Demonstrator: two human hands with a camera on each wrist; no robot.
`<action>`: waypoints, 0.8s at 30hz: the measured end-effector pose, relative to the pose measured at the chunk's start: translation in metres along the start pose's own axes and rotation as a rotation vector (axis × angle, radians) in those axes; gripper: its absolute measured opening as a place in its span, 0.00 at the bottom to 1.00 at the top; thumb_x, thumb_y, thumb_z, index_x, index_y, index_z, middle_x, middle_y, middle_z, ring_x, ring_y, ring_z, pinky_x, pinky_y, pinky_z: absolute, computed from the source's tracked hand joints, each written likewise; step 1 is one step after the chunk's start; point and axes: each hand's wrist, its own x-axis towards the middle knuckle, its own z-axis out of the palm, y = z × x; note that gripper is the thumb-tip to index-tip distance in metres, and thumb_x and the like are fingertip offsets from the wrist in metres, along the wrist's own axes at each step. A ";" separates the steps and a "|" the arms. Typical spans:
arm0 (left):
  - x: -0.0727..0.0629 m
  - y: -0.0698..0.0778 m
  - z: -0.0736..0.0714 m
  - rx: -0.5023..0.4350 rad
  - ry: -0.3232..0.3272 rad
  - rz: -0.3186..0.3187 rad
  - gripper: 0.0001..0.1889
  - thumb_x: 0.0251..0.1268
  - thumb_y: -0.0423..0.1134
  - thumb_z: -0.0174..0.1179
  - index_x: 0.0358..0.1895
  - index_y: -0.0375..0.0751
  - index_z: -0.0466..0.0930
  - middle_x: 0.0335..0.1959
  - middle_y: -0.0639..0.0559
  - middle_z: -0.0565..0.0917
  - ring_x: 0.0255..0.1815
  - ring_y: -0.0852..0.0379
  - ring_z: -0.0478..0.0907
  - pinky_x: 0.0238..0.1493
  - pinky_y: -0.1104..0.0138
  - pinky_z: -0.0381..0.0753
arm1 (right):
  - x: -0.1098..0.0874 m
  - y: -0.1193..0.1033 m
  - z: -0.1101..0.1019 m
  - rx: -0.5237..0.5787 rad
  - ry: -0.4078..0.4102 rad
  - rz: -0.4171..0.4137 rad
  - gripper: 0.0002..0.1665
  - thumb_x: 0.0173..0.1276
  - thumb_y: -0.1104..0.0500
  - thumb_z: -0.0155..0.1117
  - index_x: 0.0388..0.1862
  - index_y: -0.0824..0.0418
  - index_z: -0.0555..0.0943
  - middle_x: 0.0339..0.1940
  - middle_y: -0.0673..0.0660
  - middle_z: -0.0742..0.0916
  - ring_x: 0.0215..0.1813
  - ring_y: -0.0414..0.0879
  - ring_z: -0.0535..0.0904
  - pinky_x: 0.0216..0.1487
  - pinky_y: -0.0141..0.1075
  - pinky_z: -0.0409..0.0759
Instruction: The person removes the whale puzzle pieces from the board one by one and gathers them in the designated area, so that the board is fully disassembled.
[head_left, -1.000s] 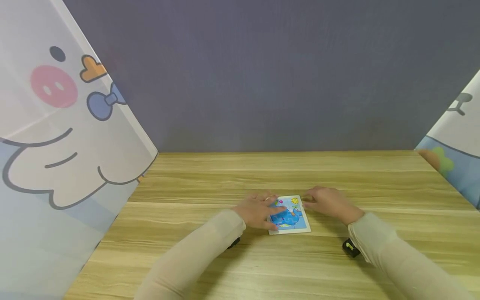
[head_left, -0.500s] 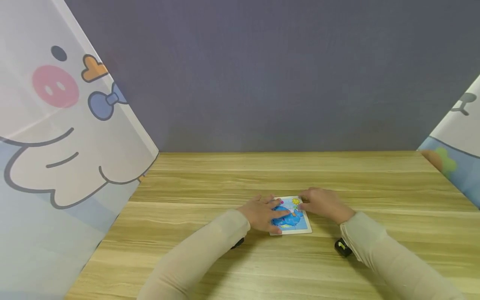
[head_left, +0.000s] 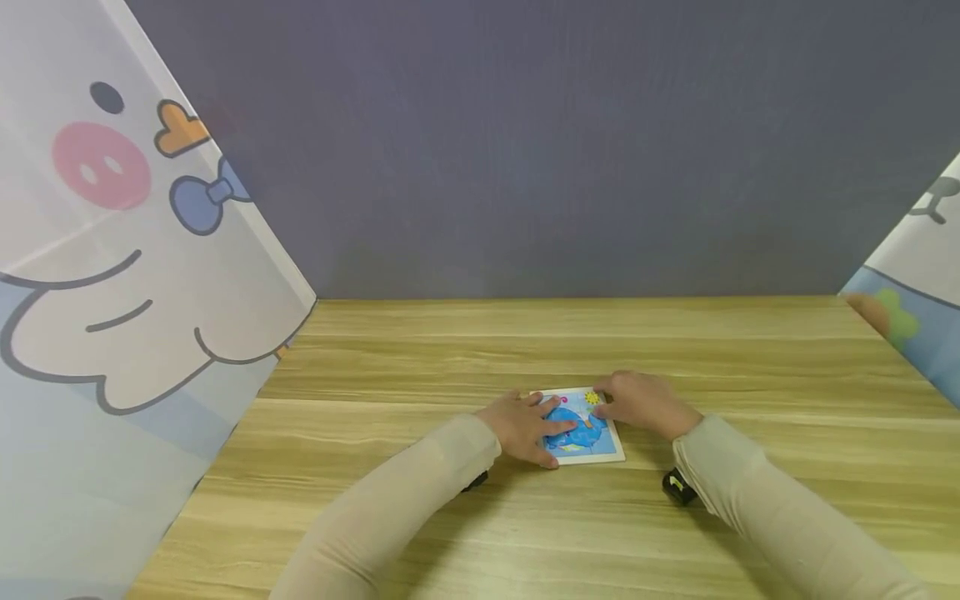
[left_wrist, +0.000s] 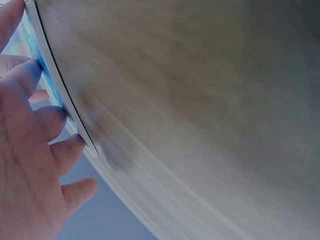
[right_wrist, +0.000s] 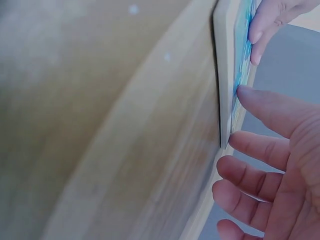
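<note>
A small square jigsaw puzzle (head_left: 598, 447) in a white frame lies on the wooden table, its picture a blue whale-like animal under a yellow sun. My left hand (head_left: 522, 429) rests across its left side with fingers spread over the picture. At the upper right corner is my right hand (head_left: 647, 403). In the right wrist view, the thumb of my right hand (right_wrist: 295, 150) touches the puzzle's face and the index fingertip meets the frame's edge, the other fingers loosely bent. The left wrist view shows the fingertips of my left hand (left_wrist: 30, 130) along the frame (left_wrist: 62, 95).
The wood-grain table (head_left: 420, 350) runs back to a grey wall panel (head_left: 570, 150). A white panel with cartoon prints (head_left: 165, 275) stands at the left, and another printed panel (head_left: 918, 275) at the right. A black wrist device (head_left: 679, 487) sits under the right sleeve.
My right hand has moved left from beside the puzzle onto its upper right corner. My left hand has shifted slightly right over the picture.
</note>
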 end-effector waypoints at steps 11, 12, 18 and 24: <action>0.002 -0.001 0.001 0.015 -0.021 -0.008 0.37 0.65 0.71 0.42 0.75 0.74 0.42 0.78 0.61 0.44 0.77 0.55 0.45 0.72 0.54 0.51 | 0.000 -0.003 0.000 -0.047 -0.011 0.015 0.24 0.63 0.51 0.67 0.54 0.65 0.82 0.50 0.63 0.85 0.47 0.57 0.82 0.30 0.43 0.78; 0.002 -0.001 0.001 0.018 -0.022 -0.008 0.37 0.64 0.71 0.42 0.75 0.74 0.42 0.78 0.61 0.44 0.77 0.55 0.45 0.72 0.54 0.52 | 0.000 -0.004 0.000 -0.053 -0.011 0.014 0.24 0.63 0.51 0.67 0.54 0.65 0.82 0.50 0.63 0.85 0.49 0.58 0.82 0.31 0.45 0.79; 0.002 0.000 0.001 0.036 -0.021 -0.017 0.37 0.64 0.71 0.41 0.75 0.75 0.42 0.78 0.62 0.44 0.76 0.56 0.46 0.72 0.54 0.52 | 0.002 -0.004 0.001 -0.056 -0.012 0.028 0.23 0.63 0.52 0.67 0.54 0.63 0.82 0.50 0.62 0.85 0.48 0.57 0.82 0.31 0.45 0.79; 0.002 0.001 -0.001 0.048 -0.023 -0.023 0.37 0.64 0.71 0.41 0.75 0.75 0.42 0.78 0.62 0.44 0.76 0.56 0.46 0.72 0.54 0.52 | 0.001 -0.008 0.000 -0.018 -0.008 0.057 0.23 0.62 0.54 0.67 0.54 0.64 0.82 0.51 0.64 0.85 0.45 0.55 0.82 0.27 0.41 0.77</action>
